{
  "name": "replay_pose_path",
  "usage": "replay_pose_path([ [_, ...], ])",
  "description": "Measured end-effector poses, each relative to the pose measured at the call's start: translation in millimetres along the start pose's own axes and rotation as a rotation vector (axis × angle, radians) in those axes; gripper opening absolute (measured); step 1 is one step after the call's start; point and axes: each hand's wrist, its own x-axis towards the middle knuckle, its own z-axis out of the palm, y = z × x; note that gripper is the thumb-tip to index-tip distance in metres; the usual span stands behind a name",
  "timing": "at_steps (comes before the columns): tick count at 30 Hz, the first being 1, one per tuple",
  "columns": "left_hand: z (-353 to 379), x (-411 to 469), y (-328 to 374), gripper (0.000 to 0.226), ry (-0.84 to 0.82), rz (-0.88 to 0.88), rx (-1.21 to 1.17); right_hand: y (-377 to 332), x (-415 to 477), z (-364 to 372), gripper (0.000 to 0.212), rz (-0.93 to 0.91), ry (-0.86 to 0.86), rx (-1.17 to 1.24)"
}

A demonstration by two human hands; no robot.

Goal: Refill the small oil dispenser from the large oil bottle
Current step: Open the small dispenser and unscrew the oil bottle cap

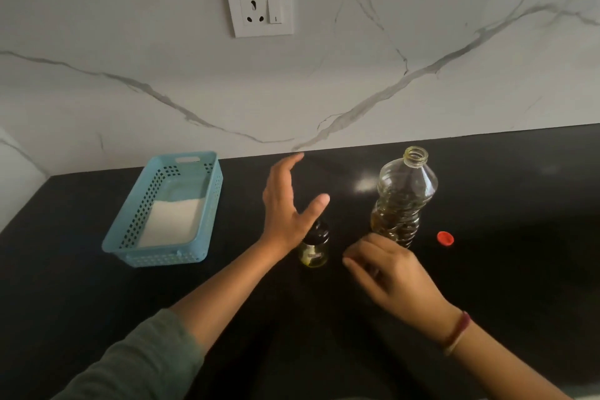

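Note:
The large clear oil bottle [404,195] stands upright and uncapped on the black counter, partly filled with yellowish oil. Its red cap [445,238] lies on the counter to its right. The small glass oil dispenser [314,247] with a dark top stands left of the bottle, with a little oil in it. My left hand [287,204] hovers spread above and just left of the dispenser, fingers straight, holding nothing. In front of the bottle's base is my right hand [386,269], fingers loosely curled and blurred; I cannot tell whether it holds anything.
A light blue perforated plastic basket [130,230] with a white cloth or pad inside sits at the left of the counter. A marble backsplash with a wall socket [259,8] rises behind. The black counter [519,204] stretches to the right.

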Motion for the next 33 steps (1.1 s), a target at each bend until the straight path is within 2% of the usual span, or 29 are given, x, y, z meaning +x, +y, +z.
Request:
replay_pose_path([
  [4,-8.5,-35.7,-21.3,0.075,-0.049,-0.043,0.078,-8.2,37.4,14.6,0.018,0.013,0.098,-0.002],
  [8,-9.0,-52.1,-33.6,0.085,-0.139,-0.131,0.185,-6.3,67.1,23.5,0.031,0.094,0.101,-0.100],
  [13,0.2,-61.2,-39.4,0.089,-0.212,-0.233,0.273,0.7,92.2,32.7,0.039,0.230,-0.082,-0.295],
  [17,5.0,-64.6,-40.5,0.083,-0.179,-0.290,0.262,1.4,102.8,36.7,0.037,0.237,-0.150,-0.368],
  [24,5.2,-59.2,-38.1,0.061,-0.114,-0.315,0.220,-2.8,116.1,35.5,0.026,0.280,-0.234,-0.370],
  [29,8.4,-58.0,-38.8,0.060,-0.096,-0.319,0.185,-3.1,122.3,36.1,0.022,0.289,-0.306,-0.368],
  [33,8.2,-59.2,-40.8,0.052,-0.094,-0.308,0.185,1.8,124.9,31.5,0.017,0.223,-0.393,-0.344],
])
